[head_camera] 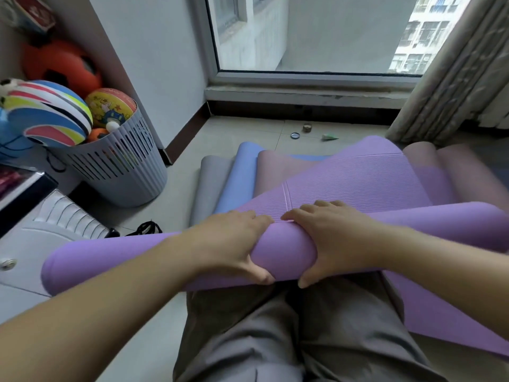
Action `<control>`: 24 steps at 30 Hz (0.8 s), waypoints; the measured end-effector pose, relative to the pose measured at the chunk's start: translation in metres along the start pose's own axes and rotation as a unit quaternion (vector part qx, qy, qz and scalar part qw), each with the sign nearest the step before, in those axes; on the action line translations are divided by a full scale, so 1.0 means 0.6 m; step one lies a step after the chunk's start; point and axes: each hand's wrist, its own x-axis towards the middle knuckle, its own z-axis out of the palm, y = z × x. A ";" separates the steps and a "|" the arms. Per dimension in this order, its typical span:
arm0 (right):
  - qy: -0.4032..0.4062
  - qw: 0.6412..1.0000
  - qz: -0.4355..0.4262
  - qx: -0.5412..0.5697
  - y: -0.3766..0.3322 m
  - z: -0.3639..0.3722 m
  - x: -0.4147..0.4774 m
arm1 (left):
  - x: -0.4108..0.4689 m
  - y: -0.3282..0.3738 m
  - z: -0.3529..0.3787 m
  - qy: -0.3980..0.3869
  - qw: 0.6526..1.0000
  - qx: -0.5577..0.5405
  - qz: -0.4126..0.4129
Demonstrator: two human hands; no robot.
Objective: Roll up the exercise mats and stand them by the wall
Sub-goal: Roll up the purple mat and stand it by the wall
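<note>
A purple exercise mat point(358, 177) is partly rolled into a thick tube point(115, 260) lying across my lap. Its ribbed loose end stretches away toward the window. My left hand point(234, 244) grips the roll near its middle, fingers over the top and thumb underneath. My right hand point(333, 238) grips it right beside the left in the same way. Under the purple mat lie a blue mat point(237, 180), a grey mat point(206, 183) and a pinkish mat point(275, 166), spread on the floor with curled far ends.
A slatted grey basket point(118, 166) full of balls stands at the left by the white wall point(154, 64). A white plastic unit point(49, 230) sits at my left. Small items point(308, 130) lie on the tiles below the window sill. A curtain point(454, 78) hangs at right.
</note>
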 end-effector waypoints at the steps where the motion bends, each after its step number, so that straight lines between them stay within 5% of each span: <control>1: 0.042 0.998 -0.005 -0.049 -0.007 0.011 -0.009 | 0.005 -0.007 -0.003 -0.023 0.999 -0.035 0.004; 6: 0.039 0.999 0.007 0.005 0.003 0.013 0.002 | 0.035 -0.031 -0.026 -0.118 0.986 -0.118 -0.027; 8: -0.018 0.999 0.005 0.043 0.017 -0.010 0.024 | 0.034 -0.025 -0.025 -0.083 0.992 -0.079 -0.051; 12: -0.130 0.986 0.025 0.101 0.033 -0.038 0.061 | 0.031 0.012 0.019 0.078 0.983 0.165 -0.002; 19: -0.178 0.979 0.003 0.101 0.017 -0.082 0.037 | -0.009 0.017 -0.017 0.120 0.984 0.125 0.029; 24: -0.233 0.960 -0.028 0.149 0.000 -0.044 0.013 | -0.036 0.036 -0.003 0.054 0.994 0.078 0.053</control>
